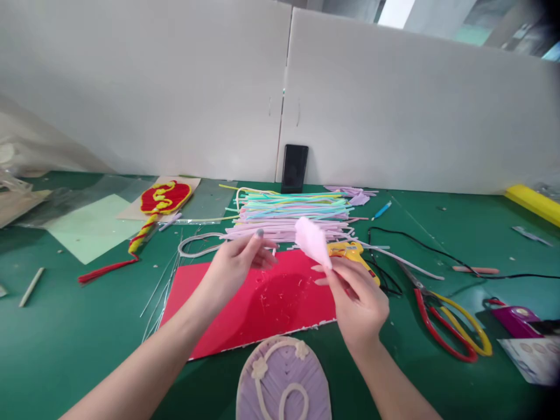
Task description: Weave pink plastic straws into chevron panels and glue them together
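Observation:
My right hand (361,297) pinches a pale pink petal-shaped piece (312,240) by its narrow end between thumb and fingers, holding it up above a red board (266,297). To the left, my left hand (238,256) hovers over the same board, fingers loosely bent and apart, with nothing seen in its grip. Behind both hands lies a pile of pastel pipe cleaners (289,216). Close in front of me is a rounded lilac piece (301,364) decorated with cream cord and small flowers. A yellow glue gun (350,251) lies just behind my right hand, partly hidden by it.
Red-and-yellow-handled scissors (446,321) and a purple item (518,321) lie at right, near a black cord (431,248). A red-and-yellow fan-shaped ornament (164,201) with a tassel lies at left, beside thin wires (161,291). A phone (294,168) leans against the white partition (175,87).

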Action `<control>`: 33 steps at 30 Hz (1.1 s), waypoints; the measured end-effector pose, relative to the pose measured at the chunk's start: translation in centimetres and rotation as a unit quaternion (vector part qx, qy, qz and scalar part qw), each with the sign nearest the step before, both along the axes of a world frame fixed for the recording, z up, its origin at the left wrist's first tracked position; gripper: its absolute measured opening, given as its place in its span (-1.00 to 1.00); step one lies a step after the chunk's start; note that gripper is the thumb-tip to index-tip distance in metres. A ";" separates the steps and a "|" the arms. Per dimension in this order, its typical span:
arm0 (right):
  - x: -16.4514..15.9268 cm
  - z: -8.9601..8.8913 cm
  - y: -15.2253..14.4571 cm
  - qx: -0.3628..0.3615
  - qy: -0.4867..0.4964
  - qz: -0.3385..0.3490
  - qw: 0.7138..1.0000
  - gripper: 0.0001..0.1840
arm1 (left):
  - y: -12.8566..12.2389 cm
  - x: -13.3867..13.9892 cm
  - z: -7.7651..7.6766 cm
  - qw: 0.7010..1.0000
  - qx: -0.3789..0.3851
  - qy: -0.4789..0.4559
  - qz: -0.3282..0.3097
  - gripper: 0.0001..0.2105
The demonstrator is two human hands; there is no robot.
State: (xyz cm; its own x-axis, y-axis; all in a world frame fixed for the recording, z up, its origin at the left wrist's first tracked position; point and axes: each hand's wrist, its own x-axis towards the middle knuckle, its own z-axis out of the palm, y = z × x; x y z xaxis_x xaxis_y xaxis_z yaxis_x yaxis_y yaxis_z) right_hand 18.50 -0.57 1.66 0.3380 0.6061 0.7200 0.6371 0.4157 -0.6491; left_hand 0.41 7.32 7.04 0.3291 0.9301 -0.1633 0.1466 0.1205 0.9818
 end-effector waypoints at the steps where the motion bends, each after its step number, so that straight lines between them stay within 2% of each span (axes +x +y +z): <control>1: 0.1 0.0 0.0 0.027 -0.056 -0.011 0.998 -0.73 | -0.1 0.1 -0.1 0.996 -0.070 -0.038 -0.040 -0.61; 3: 0.3 0.0 -0.1 0.050 -0.135 -0.020 0.989 -0.63 | -0.2 0.2 -0.3 0.972 -0.186 -0.108 -0.099 -0.57; 5: 0.3 0.1 0.0 0.049 -0.169 -0.018 0.984 -0.58 | -0.3 0.2 -0.3 0.951 -0.239 -0.156 -0.117 -0.60; 9: 0.1 0.3 0.1 0.044 -0.167 0.002 0.985 -0.56 | -0.4 0.0 -0.1 0.954 -0.226 -0.163 -0.111 -0.81; 13: 0.1 0.1 0.4 0.017 -0.128 0.024 0.991 -0.52 | -0.2 -0.2 -0.2 0.960 -0.208 -0.146 -0.115 -0.83; 15: 0.1 0.0 0.6 -0.006 -0.082 0.028 0.996 -0.53 | 0.0 -0.3 -0.3 0.962 -0.204 -0.146 -0.111 -0.83; 17: 0.1 -0.2 0.8 -0.054 0.010 0.041 0.998 -0.60 | 0.1 -0.3 -0.4 0.962 -0.203 -0.146 -0.108 -0.84; 19: 0.1 -0.3 1.0 -0.131 0.153 0.069 0.977 -0.69 | 0.1 -0.4 -0.4 0.964 -0.203 -0.138 -0.104 -0.84; 22: 0.0 -0.4 1.2 -0.235 0.354 0.145 0.894 -0.76 | 0.1 -0.3 -0.4 0.968 -0.194 -0.119 -0.102 -0.86; 24: -0.2 -0.4 1.3 -0.263 0.418 0.194 0.848 -0.72 | 0.1 -0.1 -0.5 0.974 -0.181 -0.094 -0.103 -0.85; 25: -0.3 -0.3 1.3 -0.273 0.431 0.210 0.834 -0.71 | 0.1 -0.1 -0.5 0.976 -0.174 -0.079 -0.105 -0.84; 28: -0.7 -0.1 1.3 -0.305 0.438 0.215 0.818 -0.70 | 0.0 0.1 -0.7 0.978 -0.160 -0.052 -0.120 -0.79; 33: -0.9 0.0 1.2 -0.311 0.442 0.200 0.818 -0.69 | 0.0 0.0 -0.9 0.980 -0.147 -0.048 -0.124 -0.74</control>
State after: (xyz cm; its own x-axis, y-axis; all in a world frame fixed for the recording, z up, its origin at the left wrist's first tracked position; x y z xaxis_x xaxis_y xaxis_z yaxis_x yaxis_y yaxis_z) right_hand 17.61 0.64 1.66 0.2451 0.9513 -0.1870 -0.3007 -0.1088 -0.9475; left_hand 0.42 7.31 6.10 0.5657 0.7371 -0.3697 0.1156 0.3730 0.9206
